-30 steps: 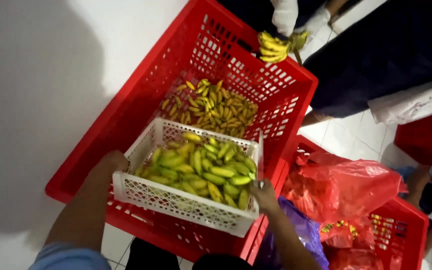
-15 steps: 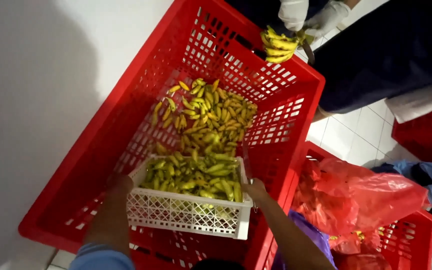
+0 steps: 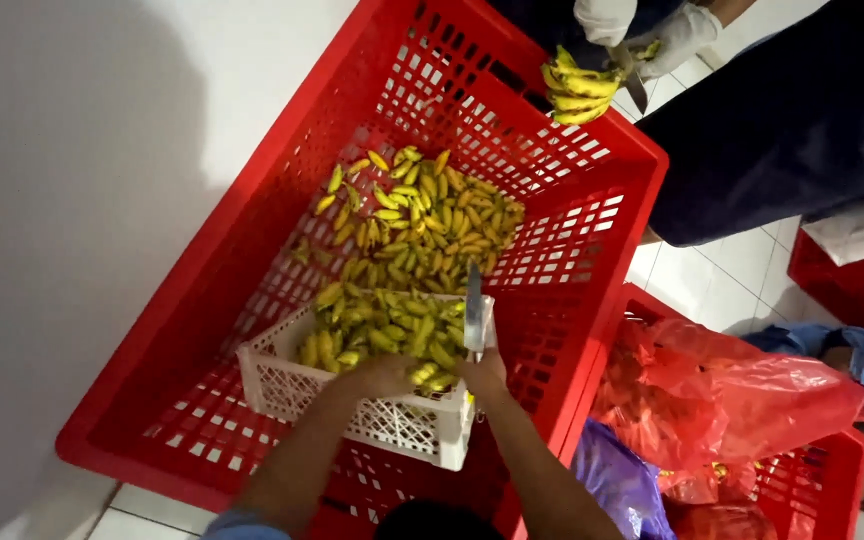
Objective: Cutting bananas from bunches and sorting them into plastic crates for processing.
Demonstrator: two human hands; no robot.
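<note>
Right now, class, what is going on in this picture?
A person tips a white basket of small yellow-green bananas into a big red crate. The left hand grips the basket's near rim; the right hand holds its other side together with a knife. Across the crate, another person's gloved hands hold a banana bunch. Red bags lie alongside.

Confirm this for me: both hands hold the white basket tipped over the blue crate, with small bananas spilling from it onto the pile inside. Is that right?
Not quite: the crate is red, not blue, as the head view shows. The rest stands: the left hand and right hand hold the white basket tipped over it, and small bananas spill onto the pile inside.
</note>
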